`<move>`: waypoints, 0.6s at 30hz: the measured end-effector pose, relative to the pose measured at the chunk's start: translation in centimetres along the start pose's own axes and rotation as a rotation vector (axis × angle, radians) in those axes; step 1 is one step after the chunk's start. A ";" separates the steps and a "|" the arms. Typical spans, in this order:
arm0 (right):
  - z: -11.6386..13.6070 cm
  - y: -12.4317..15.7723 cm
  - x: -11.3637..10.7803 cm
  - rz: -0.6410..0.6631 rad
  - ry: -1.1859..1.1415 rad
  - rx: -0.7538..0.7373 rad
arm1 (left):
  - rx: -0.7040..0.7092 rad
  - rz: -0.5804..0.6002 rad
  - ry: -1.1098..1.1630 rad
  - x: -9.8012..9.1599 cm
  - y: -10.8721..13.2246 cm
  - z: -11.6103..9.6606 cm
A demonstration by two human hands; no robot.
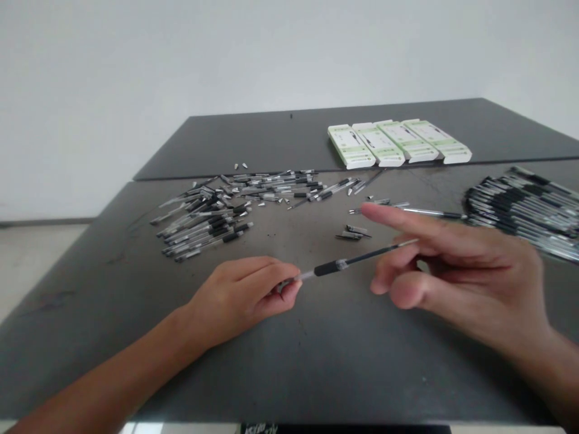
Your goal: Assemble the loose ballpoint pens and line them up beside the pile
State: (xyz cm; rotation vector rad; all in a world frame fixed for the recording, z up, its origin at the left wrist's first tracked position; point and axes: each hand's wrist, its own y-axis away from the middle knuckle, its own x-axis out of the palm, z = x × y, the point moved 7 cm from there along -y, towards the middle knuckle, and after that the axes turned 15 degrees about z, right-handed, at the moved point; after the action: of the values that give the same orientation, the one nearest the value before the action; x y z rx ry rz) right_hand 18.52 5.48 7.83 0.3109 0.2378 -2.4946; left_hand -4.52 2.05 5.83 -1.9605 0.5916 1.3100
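My left hand (253,289) is closed, pinching a clear pen barrel with a black grip (327,267) between thumb and fingers. From the barrel's open front a dark refill (368,254) sticks out, slanting up to the right. Its pale tip reaches my right hand (465,277), whose index finger is stretched out and thumb apart, with the other fingers partly bent. I see no firm grip by the right fingers on the refill. Beyond the hands lie a few short black pen caps (355,233).
Loose pen barrels (199,226) and small pen tips (244,165) spread across the left and middle of the table (289,361). At right lies a stack of pens (525,208). Flattened green-and-white boxes (371,144) lie at the back, before a white wall.
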 end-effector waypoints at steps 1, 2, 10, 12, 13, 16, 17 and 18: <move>0.2 0.2 -0.6 -0.033 0.051 -0.042 | -0.006 -0.010 -0.005 0.1 0.0 0.1; 0.6 0.4 -1.2 -0.072 0.130 -0.098 | -0.010 -0.023 -0.007 0.2 0.1 0.1; -0.9 0.2 -5.5 -0.215 0.623 -0.103 | 0.042 -0.076 0.012 0.3 0.0 -0.2; -1.5 -0.3 -5.6 -0.222 0.712 -0.084 | 0.063 -0.087 -0.001 0.1 0.0 -0.4; -1.6 -0.6 -5.4 -0.222 0.743 -0.080 | 0.071 -0.099 -0.013 -0.1 0.0 -0.5; -1.4 -2.3 -4.3 -0.165 0.805 -0.066 | 0.093 -0.160 -0.058 -0.6 0.1 -0.8; -1.2 -3.2 -3.7 -0.128 0.818 -0.064 | 0.102 -0.175 -0.065 -0.8 0.2 -0.8; -0.8 -4.4 -3.1 -0.075 0.832 -0.067 | 0.111 -0.189 -0.067 -0.9 0.2 -0.9</move>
State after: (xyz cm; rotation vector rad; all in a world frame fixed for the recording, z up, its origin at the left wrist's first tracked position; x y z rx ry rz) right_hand 18.49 10.87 8.33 1.3190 0.6658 -2.2809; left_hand -4.49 1.22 6.81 -1.8270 0.4258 1.1957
